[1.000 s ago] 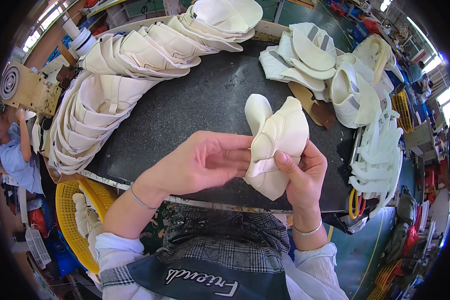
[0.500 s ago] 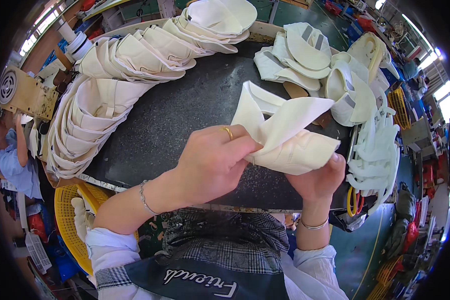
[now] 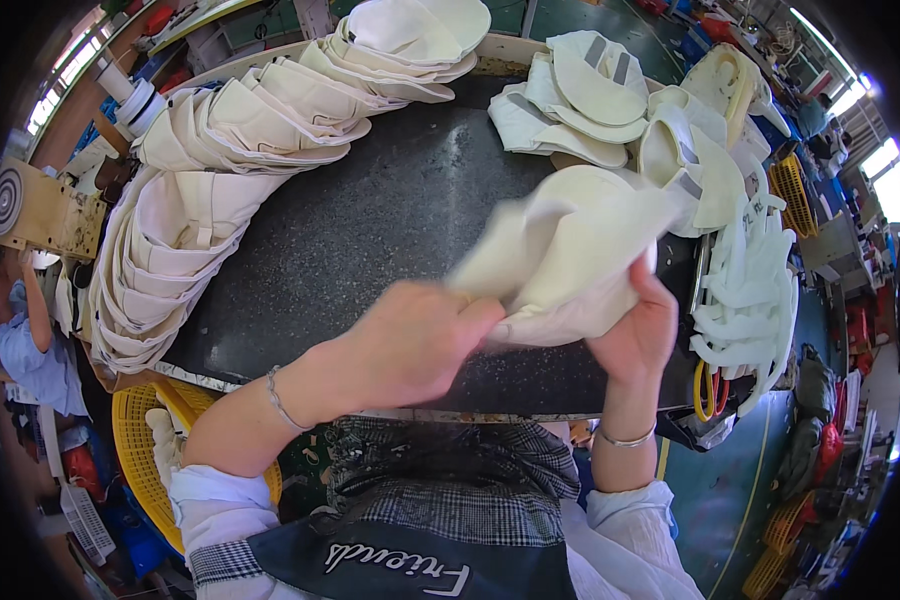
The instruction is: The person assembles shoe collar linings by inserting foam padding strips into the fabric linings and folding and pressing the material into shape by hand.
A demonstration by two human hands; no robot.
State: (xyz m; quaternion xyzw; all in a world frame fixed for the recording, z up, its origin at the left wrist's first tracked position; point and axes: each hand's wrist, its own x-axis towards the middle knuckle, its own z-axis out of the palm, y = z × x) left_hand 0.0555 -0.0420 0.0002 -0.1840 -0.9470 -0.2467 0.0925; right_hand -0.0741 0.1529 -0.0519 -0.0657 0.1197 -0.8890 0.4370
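Note:
Between my hands is a cream shoe upper (image 3: 580, 260), lifted above the dark tabletop and partly blurred by motion. My left hand (image 3: 410, 335) pinches its near-left edge between thumb and fingers. At its right end my right hand (image 3: 638, 325) grips the upper, thumb up along the side and the other fingers partly hidden beneath. Nested rows of similar cream uppers (image 3: 195, 220) curve along the table's left and far edges. At the far right lies a loose pile of white uppers with grey patches (image 3: 595, 95).
The dark table (image 3: 310, 260) has a raised pale rim. White strap-like pieces (image 3: 745, 290) hang at its right edge, near yellow and red scissor handles (image 3: 710, 390). A yellow basket (image 3: 135, 440) stands by my left forearm. Another person in a blue shirt (image 3: 40, 345) is at the far left.
The upper has turned and opened out between my hands, its curved back now swung upward. My right hand has moved up along its side; my left hand keeps its pinch, slightly lower.

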